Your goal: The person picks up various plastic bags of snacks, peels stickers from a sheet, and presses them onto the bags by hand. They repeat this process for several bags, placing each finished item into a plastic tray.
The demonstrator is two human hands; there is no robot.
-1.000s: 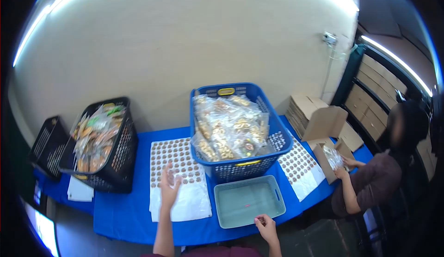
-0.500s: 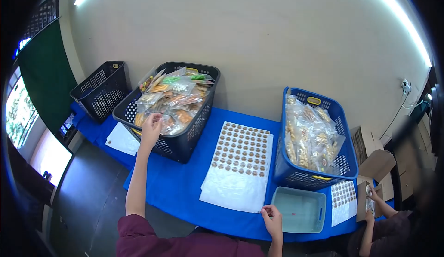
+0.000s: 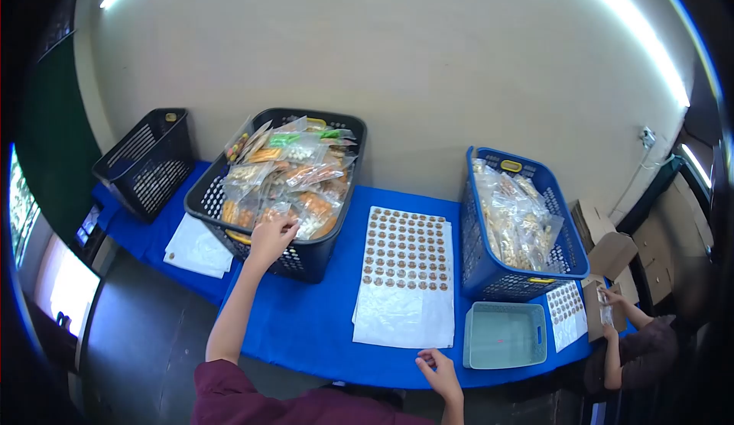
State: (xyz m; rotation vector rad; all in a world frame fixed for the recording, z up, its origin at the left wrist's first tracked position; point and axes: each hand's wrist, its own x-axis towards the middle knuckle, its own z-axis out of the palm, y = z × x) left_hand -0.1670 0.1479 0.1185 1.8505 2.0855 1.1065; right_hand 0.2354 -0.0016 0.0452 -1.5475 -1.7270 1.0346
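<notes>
Filled black basket [image 3: 304, 263], 1: landmark piece, standing on a blue cloth [image 3: 306, 326]; its long axis runs away from the wearer, slanting slightly rightward.

Packets [image 3: 302, 171]: clear bags of snack-like pieces, heaped inside the filled black basket to about its rim. Overlapping; no sure count.

Left hand [image 3: 274, 235], 1: over the near rim of the filled black basket, the nearer of the wearer's 2 to the packets, which lie just beyond and beneath its fingertips. Fingers bent, fairly narrow; whether a packet is gripped, cannot tell. Long axis of the packet at the fingertips: hidden by hand and overlap.

Right hand [image 3: 441, 375], 1: right of the filled black basket, nearer the wearer, well apart from it. Fingers curled, thumb close by; whether they hold anything small, cannot tell.

Left of the filled black basket: smaller black basket [image 3: 160, 184], 1; white sheets [image 3: 197, 245], number unclear.

Right of the filled black basket, nearest first: sheet of round labels [image 3: 405, 314], 1 on top, labels too small to count surely; blue basket [image 3: 501, 281], 1, with bags [image 3: 520, 226], uncounted; grey-green tub [image 3: 505, 332], 1; farther label sheet [image 3: 566, 310], 1; open carton [image 3: 593, 319], 1, with a co-worker's hands [image 3: 609, 334], 2, at it.
</notes>
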